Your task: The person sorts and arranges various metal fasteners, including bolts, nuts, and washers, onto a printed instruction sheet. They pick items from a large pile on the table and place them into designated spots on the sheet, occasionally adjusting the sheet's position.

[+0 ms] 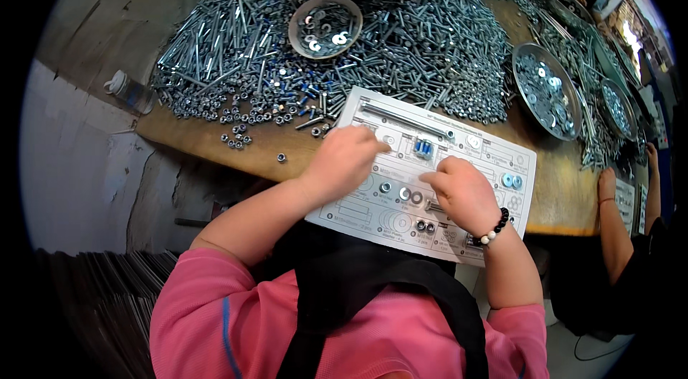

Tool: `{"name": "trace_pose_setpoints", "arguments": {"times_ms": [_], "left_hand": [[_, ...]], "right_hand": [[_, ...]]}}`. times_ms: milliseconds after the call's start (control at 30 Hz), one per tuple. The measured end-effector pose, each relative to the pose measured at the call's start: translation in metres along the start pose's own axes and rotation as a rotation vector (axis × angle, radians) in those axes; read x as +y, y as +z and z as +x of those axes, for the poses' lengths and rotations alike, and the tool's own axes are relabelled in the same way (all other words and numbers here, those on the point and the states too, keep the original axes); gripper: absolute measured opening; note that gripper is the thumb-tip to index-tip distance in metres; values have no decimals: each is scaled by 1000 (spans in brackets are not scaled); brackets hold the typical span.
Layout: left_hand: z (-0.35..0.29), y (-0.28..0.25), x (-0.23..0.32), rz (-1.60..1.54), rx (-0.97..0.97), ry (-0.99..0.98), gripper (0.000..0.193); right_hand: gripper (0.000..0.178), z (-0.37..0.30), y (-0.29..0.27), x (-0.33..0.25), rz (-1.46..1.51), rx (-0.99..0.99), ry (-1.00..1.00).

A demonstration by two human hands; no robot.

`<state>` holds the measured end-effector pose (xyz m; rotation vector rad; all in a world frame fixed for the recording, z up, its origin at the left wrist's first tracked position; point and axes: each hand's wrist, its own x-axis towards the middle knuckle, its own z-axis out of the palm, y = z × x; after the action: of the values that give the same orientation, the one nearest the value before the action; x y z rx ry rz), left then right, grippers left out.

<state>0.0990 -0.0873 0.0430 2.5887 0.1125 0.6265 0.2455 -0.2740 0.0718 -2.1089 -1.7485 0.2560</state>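
Over the surface (566,196) edge, card (351,214) looks light, stiffish: grab its sides. Left hand (342,158), right hand (464,192) grip? Can't tell.

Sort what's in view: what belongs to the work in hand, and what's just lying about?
Apparently part of the work:
- printed card
- blue-marked hardware on the card
- loose bolts
- washer bowl

Apparently just lying about:
- clear bottle, far left
- stacked sheets, lower left
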Motion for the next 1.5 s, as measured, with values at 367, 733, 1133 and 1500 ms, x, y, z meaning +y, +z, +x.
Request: {"name": "trace_pose_setpoints", "arguments": {"times_ms": [367,733,1133,1500], "left_hand": [[-7,-53,-112,129,77,-477,36],[27,-2,-136,395,73,-115,23],[53,-43,-137,99,503,-660,52],[63,-49,-190,-667,372,-959,22]], "right_hand": [[16,71,14,7,68,-2,-7],[19,154,36,28,-48,68,51],[24,228,35,43,-179,259,98],[29,243,51,45,-411,141,37]]}}
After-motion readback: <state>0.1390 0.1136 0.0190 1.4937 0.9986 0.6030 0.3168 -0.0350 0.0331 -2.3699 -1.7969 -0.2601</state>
